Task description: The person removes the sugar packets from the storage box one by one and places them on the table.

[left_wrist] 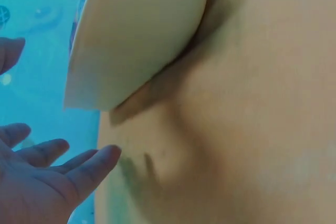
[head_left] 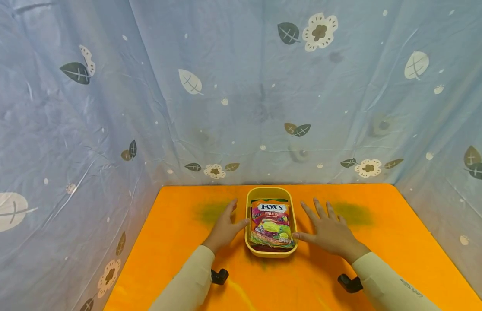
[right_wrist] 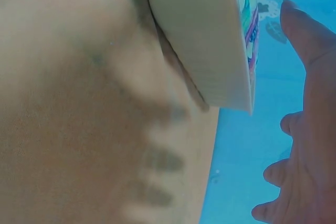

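Observation:
A yellow rectangular tub with rounded corners point(head_left: 269, 254) stands on the orange table. Inside it lies a packet of Fox's Fruits candy point(head_left: 270, 222), its printed front facing up. To the tub's left is my left hand point(head_left: 224, 226), fingers extended and thumb pointing at the rim. My right hand point(head_left: 329, 232) is on the other side with its fingers spread and the thumb tip close to the rim. In both wrist views the tub's pale side wall point(left_wrist: 142, 35) shows a gap from the fingers. Neither hand grips anything.
The orange table point(head_left: 179, 268) reaches back to a light blue curtain point(head_left: 241, 108) printed with leaves and flowers, which also covers both sides. Black pieces, one beside each sleeve point(head_left: 221, 276), show near the wrists. Darker greenish patches mark the table behind each hand.

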A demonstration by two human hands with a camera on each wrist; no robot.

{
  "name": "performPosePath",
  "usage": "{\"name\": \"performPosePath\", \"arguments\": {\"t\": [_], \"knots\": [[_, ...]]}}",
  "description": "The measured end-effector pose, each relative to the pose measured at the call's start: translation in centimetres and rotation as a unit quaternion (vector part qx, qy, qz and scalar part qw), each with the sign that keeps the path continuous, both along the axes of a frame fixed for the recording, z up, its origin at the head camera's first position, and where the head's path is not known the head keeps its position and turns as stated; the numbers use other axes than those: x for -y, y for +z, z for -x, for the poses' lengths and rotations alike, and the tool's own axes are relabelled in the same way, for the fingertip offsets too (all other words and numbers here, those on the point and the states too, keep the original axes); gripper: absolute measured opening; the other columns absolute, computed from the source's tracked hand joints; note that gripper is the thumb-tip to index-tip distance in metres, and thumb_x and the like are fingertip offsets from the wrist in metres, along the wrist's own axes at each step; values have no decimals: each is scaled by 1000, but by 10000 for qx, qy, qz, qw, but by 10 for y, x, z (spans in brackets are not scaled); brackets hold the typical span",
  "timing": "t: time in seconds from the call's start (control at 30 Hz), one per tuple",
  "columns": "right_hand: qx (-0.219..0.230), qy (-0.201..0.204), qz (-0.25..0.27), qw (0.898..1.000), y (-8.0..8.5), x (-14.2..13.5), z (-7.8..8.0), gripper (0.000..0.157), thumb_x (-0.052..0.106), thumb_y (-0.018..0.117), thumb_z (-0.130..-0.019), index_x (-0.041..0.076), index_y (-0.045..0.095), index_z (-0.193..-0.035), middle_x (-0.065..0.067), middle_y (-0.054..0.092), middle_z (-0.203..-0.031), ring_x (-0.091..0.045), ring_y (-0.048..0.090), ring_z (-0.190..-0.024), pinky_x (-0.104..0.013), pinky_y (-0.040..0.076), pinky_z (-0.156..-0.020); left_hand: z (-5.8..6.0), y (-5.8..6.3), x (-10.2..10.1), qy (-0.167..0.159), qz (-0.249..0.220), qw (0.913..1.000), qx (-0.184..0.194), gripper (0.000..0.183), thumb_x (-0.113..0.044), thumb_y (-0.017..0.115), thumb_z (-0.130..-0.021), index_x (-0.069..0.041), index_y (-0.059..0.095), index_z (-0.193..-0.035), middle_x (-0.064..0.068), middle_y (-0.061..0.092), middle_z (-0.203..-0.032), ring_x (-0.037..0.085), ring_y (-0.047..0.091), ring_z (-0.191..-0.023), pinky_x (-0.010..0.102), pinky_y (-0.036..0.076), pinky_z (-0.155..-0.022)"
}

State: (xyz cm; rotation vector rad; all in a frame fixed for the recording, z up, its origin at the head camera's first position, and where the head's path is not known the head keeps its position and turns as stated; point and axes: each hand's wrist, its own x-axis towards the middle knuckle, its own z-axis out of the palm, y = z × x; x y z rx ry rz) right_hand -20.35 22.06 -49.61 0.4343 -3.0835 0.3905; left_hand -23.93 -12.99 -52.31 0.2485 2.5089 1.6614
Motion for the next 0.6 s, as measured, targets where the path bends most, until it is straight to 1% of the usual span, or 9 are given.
{"name": "performPosePath", "arguments": {"t": [0.1, 0.17, 0.23, 0.37, 0.5, 0.6], "knots": [[-12, -22, 51, 10000, -1, 0, 0, 114, 92, 52, -90, 17, 32, -174, -29, 20, -175, -67, 20, -152, -90, 29, -103, 1, -2, -5, 41, -483, 9983, 317, 85, -28, 75, -106, -8, 27, -173, 24, 34, -171, 52, 41, -150, 63, 41, -116], [14, -37, 97, 9999, 0, 0, -1, 113, 91, 52, -92, 17, 31, -174, -29, 21, -175, -66, 21, -152, -90, 29, -103, 1, -5, -9, 97, -691, 9966, 429, 82, -23, 74, -106, -5, 28, -172, 27, 36, -169, 53, 43, -147, 64, 44, -113], [12, -34, 186, 9998, 1, 1, -1, 110, 88, 54, -93, 17, 30, -174, -29, 22, -174, -66, 23, -151, -91, 30, -102, 1, -7, -13, 139, -916, 9944, 511, 79, -16, 71, -106, -2, 29, -171, 28, 39, -167, 54, 44, -147, 64, 46, -111], [103, -38, 529, 9985, 5, 4, -1, 106, 83, 56, -97, 16, 30, -174, -30, 24, -173, -66, 28, -149, -91, 29, -102, 1, -15, -18, 197, -1324, 9891, 613, 74, -9, 69, -104, 2, 33, -168, 28, 44, -163, 50, 45, -147, 59, 49, -111], [258, -14, 969, 9950, 8, 5, -1, 101, 77, 57, -101, 12, 29, -174, -32, 26, -172, -65, 32, -148, -89, 28, -106, -1, -20, -22, 267, -1478, 9859, 736, 72, -7, 68, -103, 3, 36, -166, 27, 50, -159, 46, 51, -143, 56, 52, -109], [404, 1, 1321, 9904, 10, 5, -1, 99, 72, 58, -103, 11, 27, -174, -33, 24, -172, -63, 30, -150, -86, 27, -109, -1, -23, -23, 307, -1374, 9873, 733, 67, -6, 67, -101, 4, 43, -162, 25, 56, -152, 42, 56, -137, 54, 52, -109]]}}
